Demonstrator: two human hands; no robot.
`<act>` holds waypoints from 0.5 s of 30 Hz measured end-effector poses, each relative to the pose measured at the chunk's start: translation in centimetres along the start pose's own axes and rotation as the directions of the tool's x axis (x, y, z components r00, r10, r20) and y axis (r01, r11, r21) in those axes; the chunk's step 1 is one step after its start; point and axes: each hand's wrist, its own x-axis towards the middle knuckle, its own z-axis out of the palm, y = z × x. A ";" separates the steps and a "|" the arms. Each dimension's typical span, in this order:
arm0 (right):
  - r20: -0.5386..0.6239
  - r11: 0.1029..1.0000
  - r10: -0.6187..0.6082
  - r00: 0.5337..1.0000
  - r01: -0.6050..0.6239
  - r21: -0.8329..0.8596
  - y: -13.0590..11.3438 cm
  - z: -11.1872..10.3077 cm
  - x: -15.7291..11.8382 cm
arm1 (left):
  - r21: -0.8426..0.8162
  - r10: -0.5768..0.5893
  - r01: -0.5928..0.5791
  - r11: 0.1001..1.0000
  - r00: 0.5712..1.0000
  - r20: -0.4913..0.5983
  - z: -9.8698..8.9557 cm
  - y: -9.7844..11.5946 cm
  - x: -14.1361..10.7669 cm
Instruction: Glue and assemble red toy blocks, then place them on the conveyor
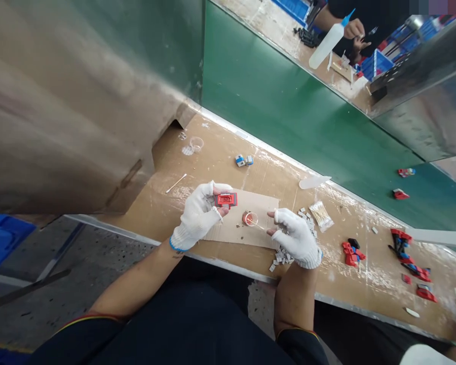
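Observation:
My left hand [198,215], in a white glove with bare fingertips, grips a small red block-shaped part [226,199] with a grey edge between thumb and fingers. Just right of a small clear cup [250,219] with red liquid is my gloved right hand [294,237], its thumb and finger apart. A thin stick [259,226] leans in the cup, its outer end close to the right fingertips. Both hands are over a cardboard sheet [228,234]. Small grey pieces [283,257] are heaped beside and partly under the right hand.
On the bench [336,299] are blue-and-white parts [244,160], a cotton swab [176,183], a bag of swabs [321,216] and red parts [351,253]. A metal panel [79,111] stands at left, a green divider [289,106] behind. Another person's hands [356,38] are beyond it.

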 end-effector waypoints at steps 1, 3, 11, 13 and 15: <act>-0.037 0.998 0.046 0.998 -0.044 0.039 0.2 -0.3 -0.3 | -0.009 -0.022 0.022 1.000 0.999 -0.024 0.0 0.0 0.0; -0.175 0.984 0.146 0.974 -0.125 0.126 0.4 -1.1 -0.9 | -0.034 -0.068 0.066 0.997 0.996 -0.060 0.1 0.1 0.0; -0.411 0.970 0.244 0.878 -0.225 0.094 1.0 -4.7 2.9 | -0.090 -0.111 0.104 0.990 0.991 -0.076 0.5 0.4 0.2; -0.335 0.975 0.222 0.916 -0.218 0.049 1.3 -4.5 6.7 | -0.087 -0.118 0.111 0.990 0.990 -0.075 0.5 0.4 0.2; -0.249 0.981 0.189 0.950 -0.195 0.001 1.7 -3.4 11.2 | -0.079 -0.125 0.119 0.990 0.989 -0.080 0.4 0.5 0.0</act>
